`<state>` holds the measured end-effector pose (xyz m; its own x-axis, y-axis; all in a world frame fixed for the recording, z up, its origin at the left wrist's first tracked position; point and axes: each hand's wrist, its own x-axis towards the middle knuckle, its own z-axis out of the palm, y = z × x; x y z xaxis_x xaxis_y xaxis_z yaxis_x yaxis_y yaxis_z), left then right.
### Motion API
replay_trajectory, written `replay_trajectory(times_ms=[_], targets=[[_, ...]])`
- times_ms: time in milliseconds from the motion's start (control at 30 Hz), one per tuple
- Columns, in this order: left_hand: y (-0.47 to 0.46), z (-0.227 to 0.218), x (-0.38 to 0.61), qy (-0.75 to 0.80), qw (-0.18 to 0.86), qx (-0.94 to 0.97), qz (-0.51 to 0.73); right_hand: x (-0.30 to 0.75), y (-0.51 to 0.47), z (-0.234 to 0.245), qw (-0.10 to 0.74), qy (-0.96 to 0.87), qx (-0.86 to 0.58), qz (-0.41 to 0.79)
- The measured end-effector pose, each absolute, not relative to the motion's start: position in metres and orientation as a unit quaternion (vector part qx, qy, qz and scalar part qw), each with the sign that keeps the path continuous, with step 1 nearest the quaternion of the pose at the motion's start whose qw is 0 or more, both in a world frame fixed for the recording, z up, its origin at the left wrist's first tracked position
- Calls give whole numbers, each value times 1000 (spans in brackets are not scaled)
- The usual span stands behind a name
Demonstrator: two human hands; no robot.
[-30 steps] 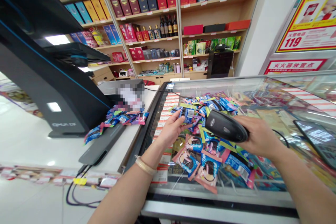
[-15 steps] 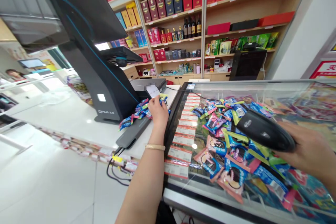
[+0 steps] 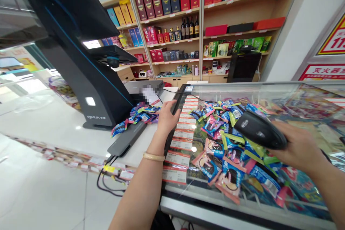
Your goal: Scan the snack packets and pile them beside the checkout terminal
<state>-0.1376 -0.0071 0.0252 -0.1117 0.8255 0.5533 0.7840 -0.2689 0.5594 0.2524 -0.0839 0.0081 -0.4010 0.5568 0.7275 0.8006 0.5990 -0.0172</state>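
Observation:
My right hand is wrapped round a black handheld barcode scanner, held over a heap of wrapped snacks. These small packets, blue, pink and green, lie spread on the glass counter. My left hand, with a bracelet on the wrist, is over the counter's left edge. Its thumb and fingers are apart, and nothing shows in them. Just left of it, a smaller pile of similar packets lies at the foot of the register and on a grey bar-shaped device.
A large black register stand with screens rises from the white counter. A row of price labels runs along the glass counter's left side. Black cables hang from the white counter's front. Stocked shelves stand behind.
My left hand has moved off the small pile toward the glass counter, and its fingers have spread. The scanner stays in my right hand over the heap. The view has shifted to the right.

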Motion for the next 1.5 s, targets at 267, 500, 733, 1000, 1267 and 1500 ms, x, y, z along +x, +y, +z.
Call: replay_trajectory(times_ms=[267,500,733,1000,1267,1500], targets=[[-67,49,-92,334,285,890,123,246,-86,24,362,-825,-399,-172],[-106,49,-63,398,100,908,-86,246,-87,23,358,-826,-409,-152],[-100,51,-64,399,124,903,-99,244,-86,24,377,-825,-395,-149],[-64,45,-83,365,366,842,155,244,-87,25,356,-828,-410,-140],[-43,20,-72,317,675,550,376,245,-84,19,379,-806,-426,-158],[-31,7,-70,338,743,355,456,243,-85,19,402,-805,-400,-173]])
